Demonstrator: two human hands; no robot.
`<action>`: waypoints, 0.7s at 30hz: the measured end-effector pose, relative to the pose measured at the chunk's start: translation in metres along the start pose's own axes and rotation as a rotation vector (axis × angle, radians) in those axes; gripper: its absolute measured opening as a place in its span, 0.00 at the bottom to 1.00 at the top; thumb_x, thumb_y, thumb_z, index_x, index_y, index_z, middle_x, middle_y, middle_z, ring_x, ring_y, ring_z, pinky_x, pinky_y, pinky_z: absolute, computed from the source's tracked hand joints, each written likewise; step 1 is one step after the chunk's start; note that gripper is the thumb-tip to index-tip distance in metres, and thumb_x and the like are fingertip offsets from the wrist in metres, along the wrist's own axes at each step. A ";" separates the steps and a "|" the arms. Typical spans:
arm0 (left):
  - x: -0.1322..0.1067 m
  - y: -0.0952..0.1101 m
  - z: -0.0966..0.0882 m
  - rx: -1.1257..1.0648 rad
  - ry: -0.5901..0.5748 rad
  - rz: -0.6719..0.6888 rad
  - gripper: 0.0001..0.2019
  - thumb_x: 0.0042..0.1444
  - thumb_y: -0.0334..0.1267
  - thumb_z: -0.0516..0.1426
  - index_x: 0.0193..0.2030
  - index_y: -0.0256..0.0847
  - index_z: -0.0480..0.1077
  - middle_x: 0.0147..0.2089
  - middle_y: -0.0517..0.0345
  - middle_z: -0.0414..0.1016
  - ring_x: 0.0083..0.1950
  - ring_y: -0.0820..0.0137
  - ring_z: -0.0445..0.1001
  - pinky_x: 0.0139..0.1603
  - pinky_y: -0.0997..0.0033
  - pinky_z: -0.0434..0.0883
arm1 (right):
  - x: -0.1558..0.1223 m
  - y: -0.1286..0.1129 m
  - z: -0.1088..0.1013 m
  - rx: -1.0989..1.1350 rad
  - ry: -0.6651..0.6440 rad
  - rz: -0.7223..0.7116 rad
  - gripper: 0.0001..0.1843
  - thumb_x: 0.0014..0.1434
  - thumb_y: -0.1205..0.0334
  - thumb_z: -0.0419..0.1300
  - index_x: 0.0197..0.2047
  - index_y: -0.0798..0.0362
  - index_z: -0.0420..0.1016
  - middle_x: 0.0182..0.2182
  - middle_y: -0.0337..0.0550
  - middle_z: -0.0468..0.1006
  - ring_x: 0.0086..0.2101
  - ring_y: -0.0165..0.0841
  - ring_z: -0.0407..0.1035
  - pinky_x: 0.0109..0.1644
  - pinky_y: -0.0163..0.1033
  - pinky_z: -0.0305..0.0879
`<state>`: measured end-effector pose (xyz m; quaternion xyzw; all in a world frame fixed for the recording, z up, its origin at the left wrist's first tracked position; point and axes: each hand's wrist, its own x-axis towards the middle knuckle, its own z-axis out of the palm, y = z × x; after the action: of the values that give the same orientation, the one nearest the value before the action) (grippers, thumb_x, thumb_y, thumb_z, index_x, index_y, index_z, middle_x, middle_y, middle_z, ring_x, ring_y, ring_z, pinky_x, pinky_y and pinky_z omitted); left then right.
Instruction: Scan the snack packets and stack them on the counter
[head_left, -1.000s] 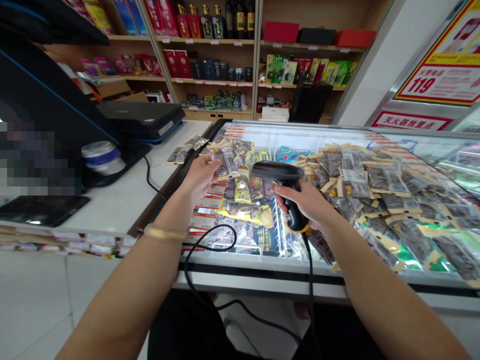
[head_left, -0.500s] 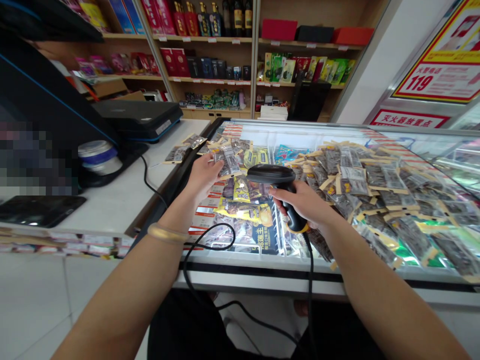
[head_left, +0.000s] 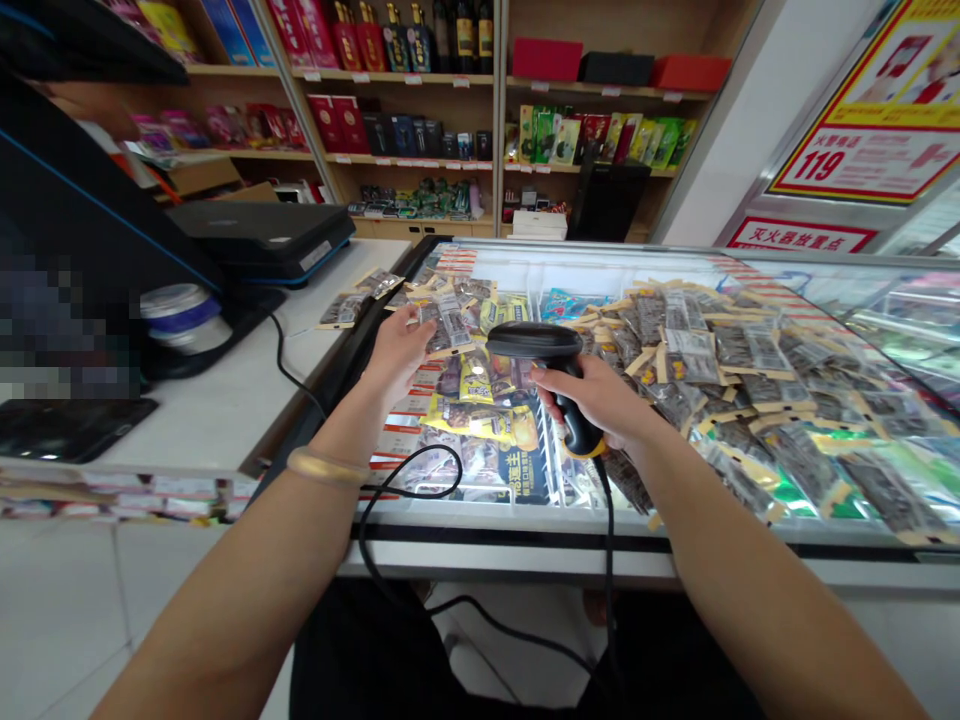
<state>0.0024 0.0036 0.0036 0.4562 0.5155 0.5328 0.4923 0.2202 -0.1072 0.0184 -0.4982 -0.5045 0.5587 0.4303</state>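
Note:
My right hand is closed round the grip of a black barcode scanner with a yellow ring at its base; its black cable loops down over the freezer's front edge. My left hand pinches a small clear snack packet and holds it just left of the scanner's head, above the glass. A gold bangle sits on my left wrist. Several similar dark snack packets with tan header cards lie spread over the freezer lid.
The glass-topped chest freezer runs from centre to right. A white counter on the left carries a black register terminal, a tape roll and a few packets. Shelves of goods stand behind.
The view has drifted slightly; my left hand has brought the packet a little nearer the scanner head. My right hand keeps the scanner in about the same place.

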 end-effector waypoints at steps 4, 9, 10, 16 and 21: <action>-0.004 0.010 0.014 -0.074 -0.012 -0.038 0.24 0.55 0.23 0.57 0.59 0.43 0.68 0.39 0.61 0.79 0.36 0.73 0.78 0.45 0.71 0.76 | -0.005 -0.009 -0.008 0.086 0.053 -0.061 0.17 0.51 0.51 0.71 0.26 0.52 0.70 0.19 0.36 0.70 0.18 0.26 0.62 0.21 0.34 0.58; -0.011 0.030 0.057 -0.017 -0.149 0.063 0.33 0.58 0.30 0.60 0.70 0.47 0.61 0.49 0.55 0.78 0.46 0.71 0.79 0.49 0.68 0.77 | -0.034 -0.029 -0.048 0.131 0.173 -0.144 0.20 0.47 0.50 0.75 0.30 0.52 0.71 0.20 0.35 0.71 0.19 0.27 0.63 0.22 0.33 0.62; -0.013 0.033 0.071 0.014 -0.193 0.112 0.33 0.56 0.32 0.62 0.70 0.47 0.62 0.52 0.53 0.78 0.48 0.69 0.79 0.50 0.65 0.77 | -0.042 -0.032 -0.059 0.135 0.215 -0.157 0.21 0.45 0.50 0.76 0.30 0.52 0.71 0.20 0.35 0.71 0.19 0.27 0.63 0.22 0.33 0.62; -0.033 0.045 0.176 0.274 -0.358 0.461 0.35 0.53 0.36 0.64 0.69 0.40 0.66 0.60 0.43 0.77 0.61 0.56 0.76 0.64 0.55 0.71 | -0.086 -0.036 -0.130 0.171 0.558 -0.222 0.20 0.42 0.52 0.77 0.31 0.53 0.73 0.19 0.34 0.70 0.18 0.25 0.63 0.19 0.31 0.61; -0.050 0.045 0.244 0.562 -0.415 0.668 0.33 0.55 0.36 0.63 0.69 0.40 0.67 0.66 0.43 0.74 0.69 0.53 0.69 0.72 0.56 0.62 | -0.108 -0.024 -0.175 0.213 0.672 -0.207 0.17 0.44 0.54 0.75 0.32 0.53 0.75 0.20 0.34 0.70 0.19 0.25 0.63 0.20 0.30 0.62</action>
<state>0.2478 -0.0213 0.0629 0.8088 0.3556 0.3997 0.2442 0.4069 -0.1867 0.0564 -0.5529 -0.3217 0.3666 0.6756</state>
